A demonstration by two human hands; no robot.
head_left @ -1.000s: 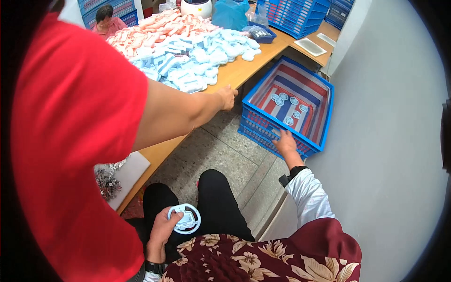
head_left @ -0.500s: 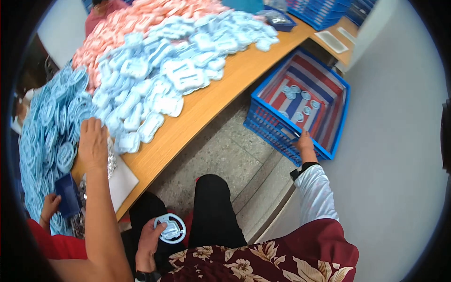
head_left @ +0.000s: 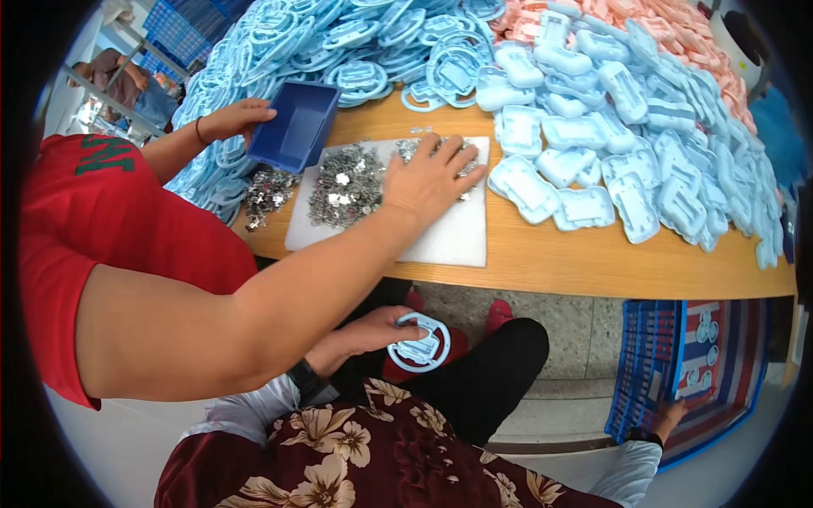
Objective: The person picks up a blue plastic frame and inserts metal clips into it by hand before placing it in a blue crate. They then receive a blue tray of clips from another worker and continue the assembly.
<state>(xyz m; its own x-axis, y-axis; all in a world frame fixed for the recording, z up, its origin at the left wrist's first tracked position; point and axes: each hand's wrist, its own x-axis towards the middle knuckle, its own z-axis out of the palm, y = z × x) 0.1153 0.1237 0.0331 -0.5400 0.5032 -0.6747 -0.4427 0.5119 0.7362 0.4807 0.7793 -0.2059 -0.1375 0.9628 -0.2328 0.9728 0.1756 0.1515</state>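
Note:
Above my lap, my left hand is closed on a light blue plastic ring-shaped part with a rectangular piece across its middle. The thumb lies over the part's edge. Far to the lower right, my right hand grips the rim of a blue plastic crate; some of its fingers are hidden. The crate has a striped red, white and blue lining, and several round light blue parts lie inside it.
A co-worker's arm reaches across in front of me, the hand over small metal pieces on a white foam sheet. Their other hand holds a dark blue bin. Piles of light blue parts and pink parts cover the wooden table.
My view has swung left, so the table and co-worker appear more central and the crate lower right. My left hand keeps the ring-shaped part, and my right hand stays at the crate.

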